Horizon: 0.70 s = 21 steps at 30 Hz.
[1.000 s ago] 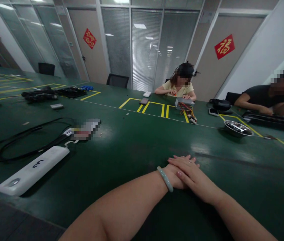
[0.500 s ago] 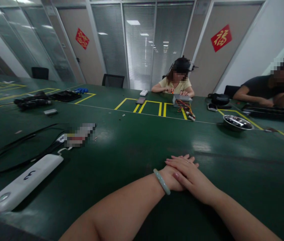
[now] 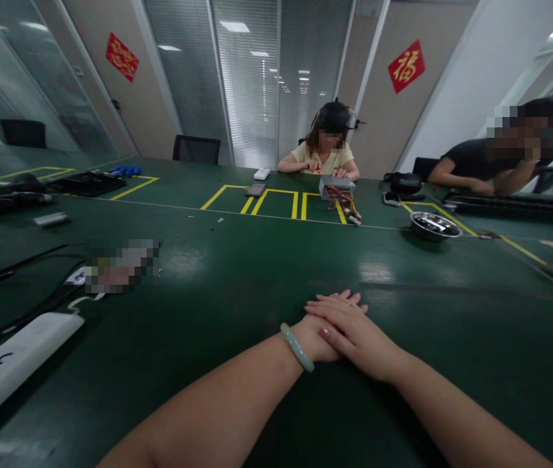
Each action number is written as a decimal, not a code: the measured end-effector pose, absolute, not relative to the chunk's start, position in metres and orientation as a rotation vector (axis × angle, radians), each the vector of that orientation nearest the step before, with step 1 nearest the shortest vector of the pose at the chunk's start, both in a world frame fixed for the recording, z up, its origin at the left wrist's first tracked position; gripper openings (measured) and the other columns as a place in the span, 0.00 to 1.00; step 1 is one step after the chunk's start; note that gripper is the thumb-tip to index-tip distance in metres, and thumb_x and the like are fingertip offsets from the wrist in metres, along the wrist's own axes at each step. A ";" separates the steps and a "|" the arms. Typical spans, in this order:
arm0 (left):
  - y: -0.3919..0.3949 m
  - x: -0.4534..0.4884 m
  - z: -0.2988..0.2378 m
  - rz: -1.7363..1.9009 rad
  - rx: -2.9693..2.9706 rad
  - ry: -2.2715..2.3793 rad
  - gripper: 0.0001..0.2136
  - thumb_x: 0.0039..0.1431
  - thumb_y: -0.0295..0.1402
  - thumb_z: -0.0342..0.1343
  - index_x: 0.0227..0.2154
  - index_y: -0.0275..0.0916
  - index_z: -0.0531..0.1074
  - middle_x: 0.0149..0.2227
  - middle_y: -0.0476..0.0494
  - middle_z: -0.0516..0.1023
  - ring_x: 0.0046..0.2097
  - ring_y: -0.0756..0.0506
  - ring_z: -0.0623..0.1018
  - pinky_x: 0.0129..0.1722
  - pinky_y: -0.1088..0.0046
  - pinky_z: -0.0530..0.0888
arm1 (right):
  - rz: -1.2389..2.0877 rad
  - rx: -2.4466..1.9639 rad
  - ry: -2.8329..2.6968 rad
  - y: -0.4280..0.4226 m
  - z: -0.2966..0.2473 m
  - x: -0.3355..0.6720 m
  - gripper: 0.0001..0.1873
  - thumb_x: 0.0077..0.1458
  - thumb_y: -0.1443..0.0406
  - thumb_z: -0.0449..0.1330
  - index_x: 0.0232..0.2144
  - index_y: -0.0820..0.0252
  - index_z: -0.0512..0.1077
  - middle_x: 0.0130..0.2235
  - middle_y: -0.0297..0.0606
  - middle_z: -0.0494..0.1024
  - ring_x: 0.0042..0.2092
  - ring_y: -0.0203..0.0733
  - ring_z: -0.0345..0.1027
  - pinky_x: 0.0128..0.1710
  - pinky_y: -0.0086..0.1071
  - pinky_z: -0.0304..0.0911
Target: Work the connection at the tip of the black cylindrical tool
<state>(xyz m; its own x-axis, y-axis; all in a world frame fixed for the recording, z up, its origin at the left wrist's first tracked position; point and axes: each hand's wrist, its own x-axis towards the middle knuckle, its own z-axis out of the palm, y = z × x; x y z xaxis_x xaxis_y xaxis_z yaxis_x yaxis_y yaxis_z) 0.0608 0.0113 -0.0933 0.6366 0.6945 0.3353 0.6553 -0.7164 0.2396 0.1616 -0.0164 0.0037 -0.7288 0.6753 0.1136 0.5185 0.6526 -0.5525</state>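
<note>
My left hand (image 3: 316,339) lies flat on the green tabletop (image 3: 237,273), a pale green bangle (image 3: 296,348) round its wrist. Across its back rests my right hand (image 3: 365,335), fingers stretched out and a thin ring on one of them. The left fingertips show just past the right ones; the rest of the left fingers are covered. Neither hand holds an object. Off to the left lie a long white device (image 3: 17,364) marked 3, like a power bank, and a blurred-out flat item (image 3: 123,266) beside black cables (image 3: 27,318).
Across the table a person (image 3: 325,146) handles something near a grey metal box with coloured wires (image 3: 337,188). Another person (image 3: 481,162) leans at the right. A shiny metal bowl (image 3: 435,225) stands at the right, and black gear (image 3: 81,183) lies far left. Yellow tape marks the table.
My view has turned slightly to the right, so everything sits further left in the picture. My hands keep the same pose, right over left.
</note>
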 end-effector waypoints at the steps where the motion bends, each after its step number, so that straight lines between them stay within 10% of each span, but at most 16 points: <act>1: 0.011 0.061 -0.094 0.608 2.775 1.126 0.30 0.55 0.38 0.52 0.61 0.41 0.56 0.64 0.42 0.53 0.64 0.36 0.54 0.60 0.56 0.59 | 0.719 -0.952 -2.562 -0.016 0.004 0.162 0.23 0.63 0.54 0.47 0.58 0.50 0.62 0.59 0.35 0.64 0.62 0.48 0.51 0.62 0.49 0.46; 11: 0.004 0.049 -0.058 0.480 2.761 1.139 0.21 0.58 0.34 0.49 0.56 0.44 0.65 0.56 0.46 0.69 0.59 0.34 0.62 0.57 0.56 0.62 | 0.637 -1.009 -2.535 -0.016 0.002 0.165 0.19 0.64 0.60 0.45 0.55 0.48 0.65 0.58 0.32 0.66 0.60 0.42 0.55 0.62 0.44 0.48; 21: -0.006 0.027 -0.023 0.391 2.659 0.981 0.28 0.65 0.50 0.36 0.63 0.42 0.49 0.67 0.45 0.47 0.66 0.42 0.47 0.62 0.60 0.51 | -0.413 -1.871 -1.741 0.034 0.014 0.324 0.24 0.60 0.58 0.49 0.55 0.58 0.66 0.56 0.48 0.66 0.55 0.51 0.60 0.54 0.41 0.57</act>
<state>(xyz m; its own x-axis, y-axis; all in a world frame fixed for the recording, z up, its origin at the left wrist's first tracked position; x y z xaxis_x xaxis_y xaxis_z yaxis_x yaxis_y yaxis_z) 0.0270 -0.0060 -0.0232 0.7330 0.6626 0.1539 0.5869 -0.7304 0.3495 0.3241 0.0341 0.0140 0.1157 0.8160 0.5664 0.9834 -0.0138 -0.1810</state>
